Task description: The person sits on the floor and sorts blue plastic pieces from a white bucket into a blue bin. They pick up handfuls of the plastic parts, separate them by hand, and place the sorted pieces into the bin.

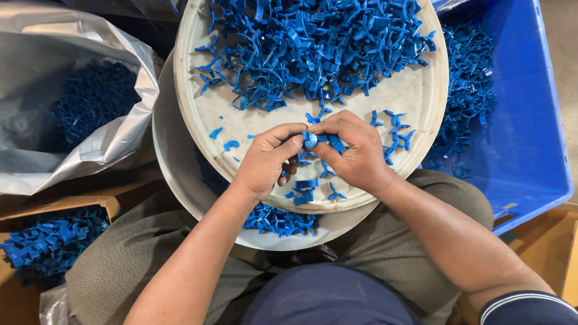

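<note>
My left hand [265, 162] and right hand [355, 147] meet at the middle of my view, fingertips touching. Both are curled, thumbs and forefingers pinched together, knuckles turned up toward me. My left forearm runs bare from the lower left, my right forearm comes in from the lower right, bent at the wrist. Both wrists are angled inward, the two arms forming a V.

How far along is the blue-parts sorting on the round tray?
Done, it seems: blue parts already fill the silver bag and the cardboard box. In hand: the left hand and right hand pinch one small blue piece. Left: a big heap on the round tray, more in the blue crate.
</note>
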